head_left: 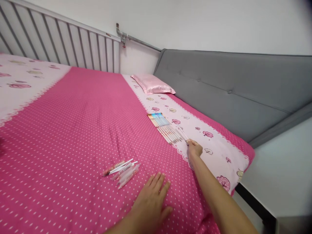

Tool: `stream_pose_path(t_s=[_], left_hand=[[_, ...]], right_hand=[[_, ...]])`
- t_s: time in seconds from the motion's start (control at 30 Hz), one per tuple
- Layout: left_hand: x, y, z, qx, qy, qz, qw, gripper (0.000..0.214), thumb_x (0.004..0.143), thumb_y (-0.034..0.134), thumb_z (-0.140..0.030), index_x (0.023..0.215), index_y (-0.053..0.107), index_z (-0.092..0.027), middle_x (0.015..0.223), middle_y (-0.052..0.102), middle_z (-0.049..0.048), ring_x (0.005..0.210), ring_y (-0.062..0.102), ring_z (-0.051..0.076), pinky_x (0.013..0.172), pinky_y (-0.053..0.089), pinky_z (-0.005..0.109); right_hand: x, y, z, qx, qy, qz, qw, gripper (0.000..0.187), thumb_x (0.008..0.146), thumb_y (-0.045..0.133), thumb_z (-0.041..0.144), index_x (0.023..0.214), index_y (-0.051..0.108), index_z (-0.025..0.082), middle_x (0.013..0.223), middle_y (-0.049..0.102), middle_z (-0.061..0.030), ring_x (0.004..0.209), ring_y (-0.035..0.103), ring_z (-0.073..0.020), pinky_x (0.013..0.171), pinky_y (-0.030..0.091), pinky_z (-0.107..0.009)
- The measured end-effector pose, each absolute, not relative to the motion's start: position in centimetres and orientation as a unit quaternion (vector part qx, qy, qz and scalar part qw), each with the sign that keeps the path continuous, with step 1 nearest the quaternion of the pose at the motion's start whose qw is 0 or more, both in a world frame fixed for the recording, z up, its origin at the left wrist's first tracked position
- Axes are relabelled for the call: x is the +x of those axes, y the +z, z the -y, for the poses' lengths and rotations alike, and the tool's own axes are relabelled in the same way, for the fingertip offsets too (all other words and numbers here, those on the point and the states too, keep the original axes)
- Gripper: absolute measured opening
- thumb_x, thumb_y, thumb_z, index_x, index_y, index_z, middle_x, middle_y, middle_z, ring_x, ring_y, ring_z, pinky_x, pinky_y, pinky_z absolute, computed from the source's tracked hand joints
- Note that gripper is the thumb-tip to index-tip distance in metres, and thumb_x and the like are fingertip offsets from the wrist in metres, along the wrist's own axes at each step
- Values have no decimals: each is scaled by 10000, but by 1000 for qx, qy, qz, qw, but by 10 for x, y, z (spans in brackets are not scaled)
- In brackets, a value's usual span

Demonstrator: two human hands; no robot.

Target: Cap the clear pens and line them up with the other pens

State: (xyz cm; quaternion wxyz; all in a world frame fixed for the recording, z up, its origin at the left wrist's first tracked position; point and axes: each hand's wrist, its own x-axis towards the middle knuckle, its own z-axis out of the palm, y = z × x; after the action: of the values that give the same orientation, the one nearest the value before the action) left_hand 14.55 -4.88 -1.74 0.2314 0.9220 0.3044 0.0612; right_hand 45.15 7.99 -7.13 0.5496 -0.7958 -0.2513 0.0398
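My left hand (150, 199) lies flat and open on the pink dotted bedsheet (73, 130), just right of a loose pile of several pens (122, 169). My right hand (194, 149) reaches forward with its fingers closed, pinching a thin pen (182, 133) at the near end of a neat row of pens (164, 127). That row lies side by side along the border where the dotted pink meets the pale tree-print strip (207, 139).
A small pink satin pillow (152, 84) sits at the far end by the grey padded headboard (231, 87). A grey slatted rail (60, 42) runs along the far side. The bed's right corner (246, 156) drops off to the floor.
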Motion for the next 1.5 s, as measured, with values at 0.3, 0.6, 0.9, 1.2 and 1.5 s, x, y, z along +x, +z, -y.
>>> stream_pose_path(t_s=[0.3, 0.6, 0.9, 1.2, 1.5], left_hand=[[149, -29, 43, 921, 64, -297, 245, 623, 869, 456, -444, 1414, 310, -180, 1481, 213, 119, 1365, 206, 302, 1115, 217, 461], [151, -24, 40, 922, 50, -296, 245, 624, 861, 465, -456, 1409, 324, -194, 1476, 245, 104, 1362, 225, 287, 1119, 219, 440], [152, -21, 39, 922, 44, -300, 242, 618, 859, 467, -444, 1406, 331, -191, 1475, 252, 105, 1363, 226, 284, 1120, 216, 437], [151, -24, 41, 918, 48, -299, 258, 632, 855, 474, -442, 1413, 315, -192, 1480, 221, 105, 1365, 211, 294, 1117, 220, 448], [151, -21, 40, 915, 47, -301, 264, 618, 861, 462, -441, 1409, 323, -191, 1477, 222, 110, 1363, 213, 299, 1113, 219, 469]], right_hand=[[458, -71, -101, -849, 41, 245, 465, 375, 700, 578, 427, 934, 734, 179, 870, 724, -87, 756, 639, -232, 688, 477, -299], [447, -59, -100, -872, 36, 276, 404, 345, 738, 553, 455, 936, 735, 240, 915, 717, -75, 782, 615, -243, 683, 446, -320], [442, -55, -99, -875, 30, 270, 401, 322, 753, 548, 440, 933, 735, 249, 911, 719, -69, 771, 615, -235, 668, 434, -308], [438, -54, -95, -868, 13, 299, 397, 332, 751, 546, 440, 926, 740, 236, 926, 720, -75, 800, 618, -236, 684, 437, -294], [438, -57, -93, -861, 1, 325, 390, 342, 769, 518, 445, 910, 742, 229, 964, 713, -63, 829, 605, -225, 697, 417, -282]])
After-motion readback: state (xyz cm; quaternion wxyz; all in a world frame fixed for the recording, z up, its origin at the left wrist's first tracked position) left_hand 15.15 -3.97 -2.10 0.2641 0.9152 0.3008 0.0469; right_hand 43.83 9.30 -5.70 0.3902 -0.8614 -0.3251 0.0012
